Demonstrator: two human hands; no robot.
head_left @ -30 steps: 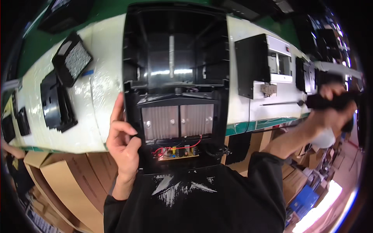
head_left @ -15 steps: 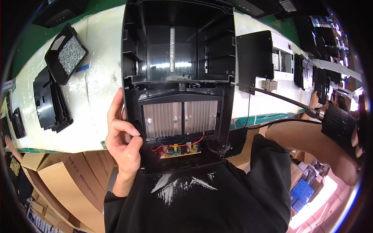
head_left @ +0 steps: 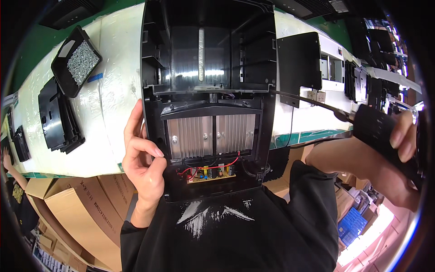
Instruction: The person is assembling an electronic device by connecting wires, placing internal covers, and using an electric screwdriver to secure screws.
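Observation:
In front of me lies a black plastic housing (head_left: 156, 109), open toward me. Two ribbed metal heat sinks (head_left: 190, 136) sit side by side in its lower half. Below them is a small circuit board (head_left: 210, 178) with red wires. My left hand (head_left: 147, 163) grips the housing's left edge, index finger stretched along the side, thumb and another finger bent together. My right hand (head_left: 403, 140) is wrapped round a black electric screwdriver (head_left: 374, 129) at the right. The long shaft of this driver points left, its tip at the housing's right side wall.
A black tray of screws (head_left: 81, 63) and stacked black panels (head_left: 59, 118) lie to the left. On the right stand a black plate (head_left: 299, 63) and white frame parts (head_left: 333, 68). Cardboard boxes (head_left: 86, 213) are below the table's edge. Another person's arm (head_left: 13, 170) shows far left.
My right hand and the screwdriver have moved up and slightly left, and the shaft now lies at a flatter angle. My left hand has stayed in place on the housing.

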